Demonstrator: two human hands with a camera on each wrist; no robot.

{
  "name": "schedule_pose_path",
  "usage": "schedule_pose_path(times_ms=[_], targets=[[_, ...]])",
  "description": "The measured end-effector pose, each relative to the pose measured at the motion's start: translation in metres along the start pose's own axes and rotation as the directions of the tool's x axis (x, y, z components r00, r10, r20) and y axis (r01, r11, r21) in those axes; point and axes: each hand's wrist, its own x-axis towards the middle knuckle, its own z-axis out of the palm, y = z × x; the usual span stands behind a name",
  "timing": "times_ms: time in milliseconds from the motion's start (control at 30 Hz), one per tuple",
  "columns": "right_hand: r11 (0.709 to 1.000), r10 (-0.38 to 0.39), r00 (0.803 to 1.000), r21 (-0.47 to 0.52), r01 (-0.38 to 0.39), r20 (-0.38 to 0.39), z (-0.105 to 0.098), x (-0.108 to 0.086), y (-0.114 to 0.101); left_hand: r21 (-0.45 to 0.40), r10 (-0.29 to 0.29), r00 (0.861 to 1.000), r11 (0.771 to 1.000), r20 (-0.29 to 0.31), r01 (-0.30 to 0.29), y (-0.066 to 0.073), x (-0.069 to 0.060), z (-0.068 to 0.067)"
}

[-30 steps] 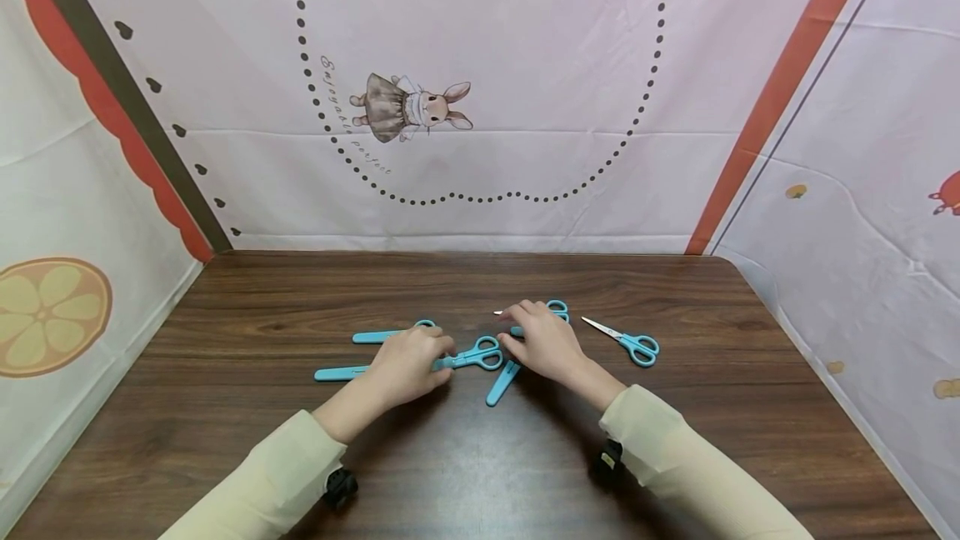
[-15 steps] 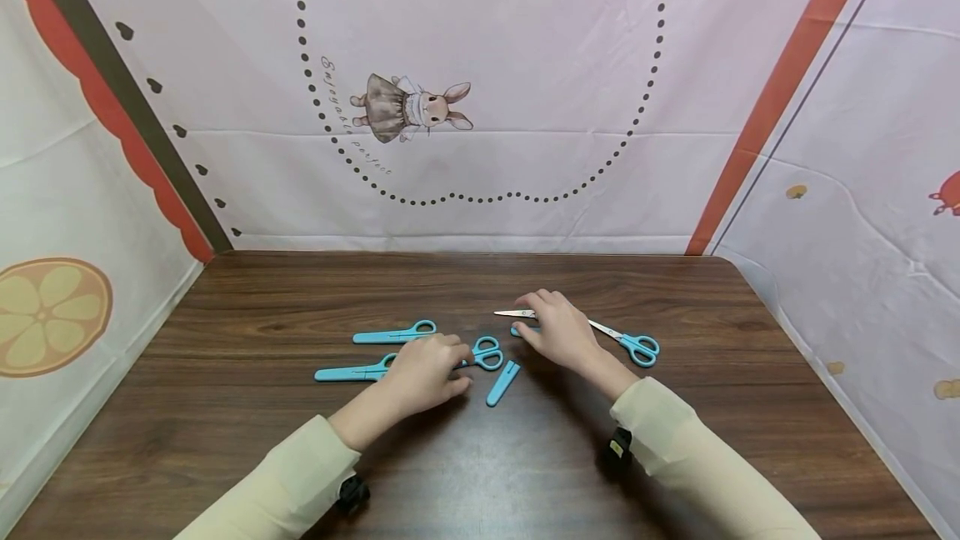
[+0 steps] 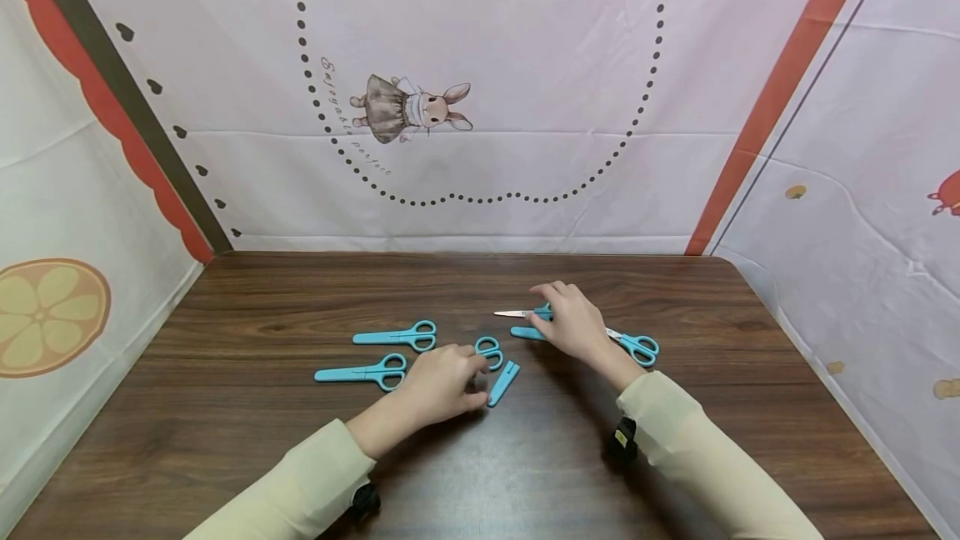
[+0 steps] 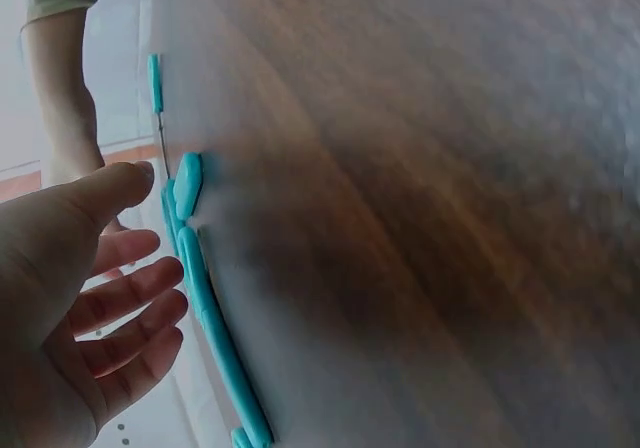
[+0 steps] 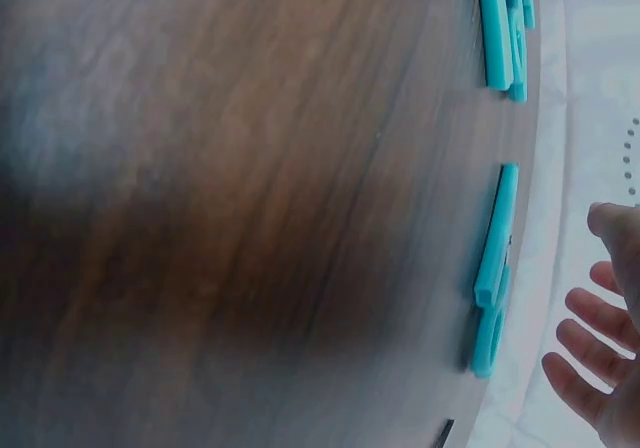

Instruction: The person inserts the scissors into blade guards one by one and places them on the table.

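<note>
In the head view my left hand (image 3: 444, 386) hovers over a pair of scissors whose light blue handles (image 3: 489, 352) show past the fingers; its other end is hidden. Beside the thumb lies a loose blue sheath (image 3: 503, 383). The left wrist view shows relaxed left fingers (image 4: 130, 298) holding nothing, above blue pieces. My right hand (image 3: 576, 325) is raised, its fingers spread and holding nothing in the right wrist view. Under and beside it are scissors with bare blades (image 3: 512, 313), another blue sheath (image 3: 528, 332) and further scissors (image 3: 640, 349), partly covered.
Two pairs of scissors in blue sheaths lie to the left, one farther back (image 3: 393, 336) and one nearer (image 3: 360, 373). All rest on a dark wooden table (image 3: 225, 407). A printed cloth (image 3: 525, 48) stands behind it.
My left hand has slid right, away from the two sheathed scissors, uncovering their handles. My right hand has shifted right and slightly back, baring the blades and a sheath. The scissors have not visibly moved.
</note>
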Motion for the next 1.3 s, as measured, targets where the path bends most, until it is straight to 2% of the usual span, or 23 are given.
schedule_pose_path(times_ms=[333,733,967,1167,1300], targets=[[0.999,0.033,0.999,-0.042,-0.033,0.012,0.001,-0.002,0.014,0.05,0.0,0.999,0.999,0.043,-0.002,0.006,0.004,0.008],[0.989,0.134,0.985,-0.084,-0.125,0.109,0.002,-0.004,0.025,0.109,-0.066,0.994,0.992,0.089,0.056,0.013,0.008,0.013],[0.987,0.143,0.982,-0.089,-0.132,0.123,0.004,-0.004,0.025,0.144,-0.113,0.984,0.985,0.136,0.093,0.021,0.012,0.01],[0.988,0.126,0.984,-0.1,-0.114,0.122,0.002,-0.004,0.023,0.179,-0.113,0.983,0.98,0.147,0.086,0.022,0.014,0.011],[0.983,0.16,0.974,-0.112,-0.144,0.157,0.003,-0.002,0.024,0.206,-0.11,0.983,0.975,0.145,0.079,0.023,0.014,0.012]])
